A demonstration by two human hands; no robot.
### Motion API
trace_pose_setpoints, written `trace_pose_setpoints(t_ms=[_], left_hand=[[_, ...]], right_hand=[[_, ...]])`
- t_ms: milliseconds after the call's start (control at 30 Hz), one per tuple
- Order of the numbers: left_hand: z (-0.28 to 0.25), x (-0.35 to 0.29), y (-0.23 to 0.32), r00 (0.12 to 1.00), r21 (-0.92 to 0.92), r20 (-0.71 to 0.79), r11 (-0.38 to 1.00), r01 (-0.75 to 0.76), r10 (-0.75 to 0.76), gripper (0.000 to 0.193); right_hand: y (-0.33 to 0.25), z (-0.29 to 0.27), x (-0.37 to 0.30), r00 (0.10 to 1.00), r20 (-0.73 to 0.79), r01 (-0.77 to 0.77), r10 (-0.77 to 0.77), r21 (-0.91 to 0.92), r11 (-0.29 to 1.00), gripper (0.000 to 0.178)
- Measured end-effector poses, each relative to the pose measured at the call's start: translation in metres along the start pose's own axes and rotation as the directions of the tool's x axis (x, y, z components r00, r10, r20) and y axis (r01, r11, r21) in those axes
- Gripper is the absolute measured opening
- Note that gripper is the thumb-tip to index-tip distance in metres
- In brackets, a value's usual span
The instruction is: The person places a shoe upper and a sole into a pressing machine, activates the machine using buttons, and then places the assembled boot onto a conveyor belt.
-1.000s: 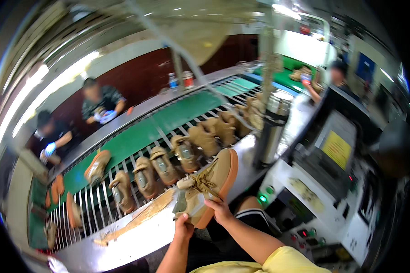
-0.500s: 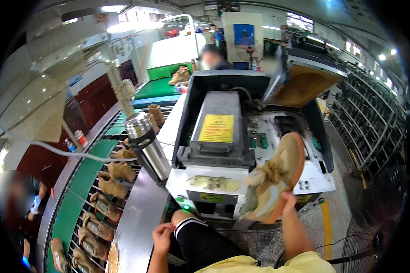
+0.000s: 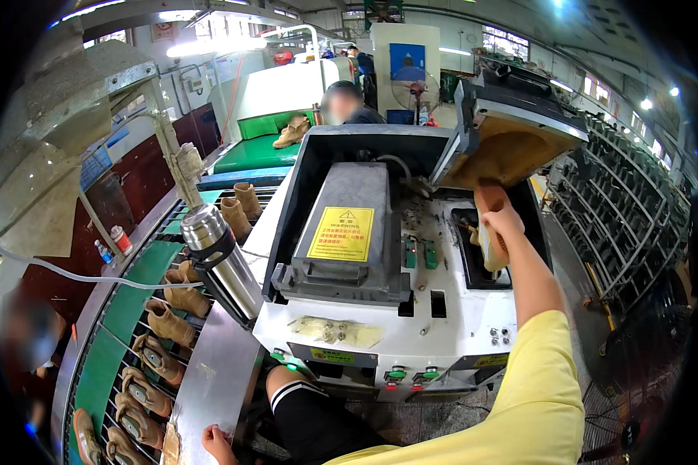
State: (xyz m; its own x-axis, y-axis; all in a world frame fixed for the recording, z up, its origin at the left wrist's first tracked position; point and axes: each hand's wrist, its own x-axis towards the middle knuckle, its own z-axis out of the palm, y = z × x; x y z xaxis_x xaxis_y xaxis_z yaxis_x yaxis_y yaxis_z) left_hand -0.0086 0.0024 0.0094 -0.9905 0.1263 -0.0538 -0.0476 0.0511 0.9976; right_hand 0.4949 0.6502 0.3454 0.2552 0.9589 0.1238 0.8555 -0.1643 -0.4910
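My right hand [image 3: 506,225] is closed around a tan shoe [image 3: 488,195] with an orange-brown sole. It holds the shoe steeply tilted, over the dark recess [image 3: 477,280] in the right side of a white machine [image 3: 473,319]. The raised lid [image 3: 512,147], with a brown inner pad, stands open just above the shoe. Part of the shoe is hidden behind my fingers. Low at the left, my left hand [image 3: 219,443] is loosely closed beside the metal ledge [image 3: 213,380], with nothing visible in it.
A grey cover [image 3: 349,194] with a yellow label closes the machine's left side. A steel flask [image 3: 223,263] stands to its left. Several tan shoes [image 3: 171,324] line a roller conveyor. Racks [image 3: 628,201] stand at the right; co-workers [image 3: 349,108] are beyond the machine and at left.
My right hand has carried the shoe forward from in front of the machine to its right recess, tipping it steeply. My left hand has moved lower and to the left.
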Motion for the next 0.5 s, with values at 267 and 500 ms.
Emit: trace_pose_setpoints(t_ms=[267,500], left_hand=[[0.010,0.003,0.002,1.000,0.003,-0.008,1.000,0.024,-0.024,0.009],[0.115,-0.058,0.024,0.951,0.127,0.310,0.992,-0.015,-0.026,0.009]], right_hand=[[0.004,0.059,-0.007,0.990,0.099,-0.068,0.096,-0.257,0.964,0.095],[0.088,0.065,-0.052,0.884,-0.151,0.389,-0.443,-0.287,0.875,0.064]])
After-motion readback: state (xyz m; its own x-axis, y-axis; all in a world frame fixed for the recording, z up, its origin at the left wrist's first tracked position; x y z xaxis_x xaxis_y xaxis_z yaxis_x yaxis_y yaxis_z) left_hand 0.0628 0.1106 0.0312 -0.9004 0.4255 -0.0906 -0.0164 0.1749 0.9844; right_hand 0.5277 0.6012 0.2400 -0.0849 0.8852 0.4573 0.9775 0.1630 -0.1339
